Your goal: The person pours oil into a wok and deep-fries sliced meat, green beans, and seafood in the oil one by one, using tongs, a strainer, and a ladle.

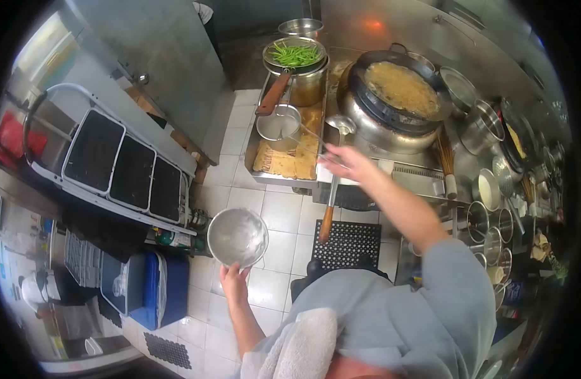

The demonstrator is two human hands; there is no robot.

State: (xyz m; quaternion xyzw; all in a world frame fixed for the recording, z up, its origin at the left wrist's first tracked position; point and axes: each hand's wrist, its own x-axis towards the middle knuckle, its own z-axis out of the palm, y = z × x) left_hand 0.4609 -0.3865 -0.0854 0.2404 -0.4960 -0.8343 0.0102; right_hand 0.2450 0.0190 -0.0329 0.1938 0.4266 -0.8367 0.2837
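My left hand (235,281) grips the near rim of a round metal bowl (230,235) with white residue inside, held over the tiled floor. At the stove's front edge, my right hand (342,163) is closed round a thin metal handle that runs back toward a small metal pot (279,126). Right beside that hand lies a ladle (342,124) with a wooden-ended handle sticking out over the floor. Behind it, a large black wok (401,88) holds bubbling yellowish oil. Green beans (295,54) sit in a strainer on top of a metal pot (307,86).
A folding step ladder (123,161) leans at the left, above a blue bin (163,290). Metal pots and bowls (486,189) crowd the right side. A bamboo brush (445,158) stands beside the wok. A black rubber mat (347,243) lies at my feet.
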